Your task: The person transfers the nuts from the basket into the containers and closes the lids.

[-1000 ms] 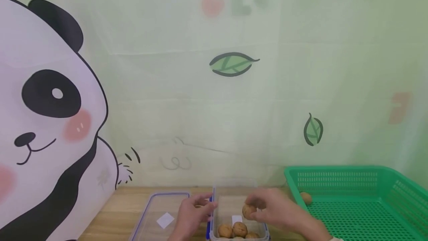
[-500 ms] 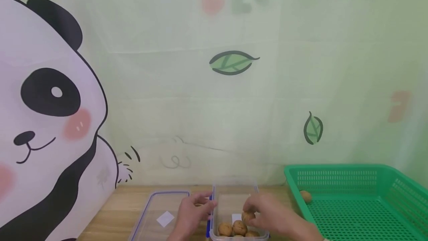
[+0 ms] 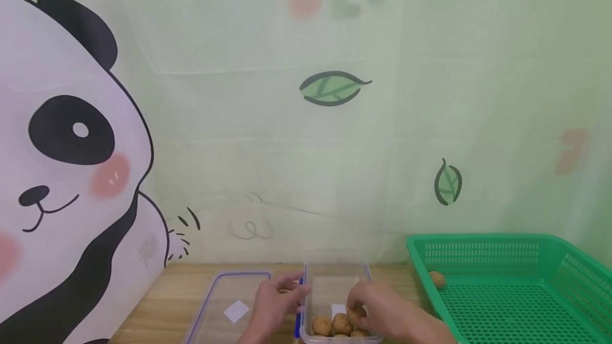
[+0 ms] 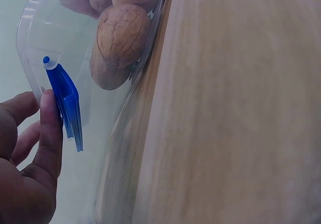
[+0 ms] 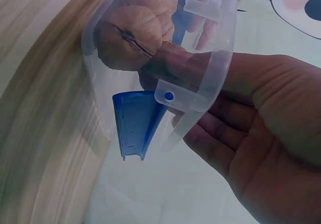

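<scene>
Walnuts [image 3: 340, 325] fill the box [image 3: 334, 269] between lid [image 3: 229, 301] and basket [image 3: 516, 291] on the counter [image 3: 158, 301]; right hand [image 3: 382, 309] pinches one, left hand [image 3: 274, 304] grips the rim.

Soft, even, fairly bright light fills the head view, with no hard shadows and a pale, washed-out green backdrop [image 3: 306, 121]. The hands at 6 o'clock look slightly soft. In both wrist views the wooden surface [image 4: 241, 108] is smeared and out of focus, bending toward the edges. The clear box [image 5: 210, 58] shows faint glare on its rim; the walnuts [image 4: 123, 33] stay reasonably sharp.
</scene>
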{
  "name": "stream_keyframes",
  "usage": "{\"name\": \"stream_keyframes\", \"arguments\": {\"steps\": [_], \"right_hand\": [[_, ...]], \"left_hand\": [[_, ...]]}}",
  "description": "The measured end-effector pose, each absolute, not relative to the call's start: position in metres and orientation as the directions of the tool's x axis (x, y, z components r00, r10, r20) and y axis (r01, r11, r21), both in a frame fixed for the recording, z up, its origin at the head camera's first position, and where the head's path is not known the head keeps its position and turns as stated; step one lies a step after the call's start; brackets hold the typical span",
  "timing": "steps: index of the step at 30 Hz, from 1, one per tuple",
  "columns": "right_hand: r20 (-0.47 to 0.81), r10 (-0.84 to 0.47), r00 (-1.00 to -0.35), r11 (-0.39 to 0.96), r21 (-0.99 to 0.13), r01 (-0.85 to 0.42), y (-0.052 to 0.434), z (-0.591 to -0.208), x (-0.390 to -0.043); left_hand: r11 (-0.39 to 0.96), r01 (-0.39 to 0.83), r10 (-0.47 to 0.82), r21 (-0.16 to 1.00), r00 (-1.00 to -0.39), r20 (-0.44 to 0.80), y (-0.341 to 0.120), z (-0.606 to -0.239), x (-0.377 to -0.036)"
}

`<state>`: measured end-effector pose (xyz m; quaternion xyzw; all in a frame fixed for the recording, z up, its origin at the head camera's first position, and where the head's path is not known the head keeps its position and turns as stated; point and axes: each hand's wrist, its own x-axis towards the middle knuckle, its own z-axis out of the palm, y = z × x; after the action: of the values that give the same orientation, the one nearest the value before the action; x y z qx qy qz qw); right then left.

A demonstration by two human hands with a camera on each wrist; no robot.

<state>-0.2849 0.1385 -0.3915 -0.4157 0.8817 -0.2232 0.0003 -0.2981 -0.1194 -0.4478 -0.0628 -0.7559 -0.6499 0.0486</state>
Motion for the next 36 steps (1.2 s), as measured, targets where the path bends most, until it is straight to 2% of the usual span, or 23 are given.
{"name": "stream_keyframes", "arguments": {"steps": [6, 14, 23, 27, 31, 36], "right_hand": [[0.179, -0.734, -0.656, 0.572, -0.359, -0.738, 0.138, -0.391, -0.282], [0.142, -0.721, -0.678, 0.594, -0.376, -0.711, 0.138, -0.388, -0.279], [0.118, -0.687, -0.717, 0.591, -0.482, -0.646, 0.143, -0.386, -0.28], [0.176, -0.681, -0.711, 0.579, -0.467, -0.669, 0.145, -0.384, -0.281], [0.258, -0.68, -0.686, 0.57, -0.401, -0.717, 0.145, -0.381, -0.283], [0.31, -0.668, -0.677, 0.558, -0.393, -0.731, 0.147, -0.373, -0.28]], "left_hand": [[0.147, 0.149, 0.024, 0.978, -0.989, 0.147, -0.119, -0.447, -0.298], [0.144, 0.164, 0.023, 0.976, -0.986, 0.163, -0.118, -0.448, -0.299], [0.137, 0.162, 0.039, 0.977, -0.987, 0.158, -0.118, -0.449, -0.3], [0.133, 0.175, 0.044, 0.975, -0.984, 0.171, -0.118, -0.45, -0.3], [0.134, 0.178, 0.047, 0.975, -0.984, 0.173, -0.119, -0.449, -0.299], [0.14, 0.181, 0.054, 0.973, -0.983, 0.176, -0.119, -0.449, -0.299]]}}
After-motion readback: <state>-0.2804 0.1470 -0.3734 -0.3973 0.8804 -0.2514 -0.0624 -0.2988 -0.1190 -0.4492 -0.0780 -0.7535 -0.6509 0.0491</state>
